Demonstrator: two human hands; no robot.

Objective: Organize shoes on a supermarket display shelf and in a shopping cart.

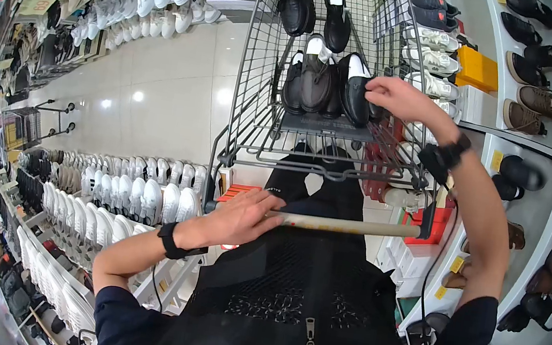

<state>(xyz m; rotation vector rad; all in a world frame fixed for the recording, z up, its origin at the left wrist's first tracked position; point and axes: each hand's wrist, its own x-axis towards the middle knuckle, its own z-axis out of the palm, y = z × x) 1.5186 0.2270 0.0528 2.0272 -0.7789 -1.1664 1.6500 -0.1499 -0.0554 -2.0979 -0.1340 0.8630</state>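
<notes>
My left hand (242, 216) is closed over the left end of the shopping cart's handle (353, 226). My right hand (406, 100) reaches over the right side of the cart (258, 64), fingers bent and a little apart, with nothing visible in them. Its fingertips are right beside a black shoe with a white insole (357, 94). Left of that shoe are a dark brown shoe (316, 86) and another black shoe (293, 87). Farther forward in the basket lie a black shoe (297, 2) and a black loafer (337, 22).
Shelves of dark shoes (526, 176) line the right side, with white sneakers (436, 61) and a yellow box (480, 68) beside the cart. White shoes (125, 194) fill racks on the left. Tiled floor (161, 82) runs along the cart's left. A second cart (25, 126) stands farther left.
</notes>
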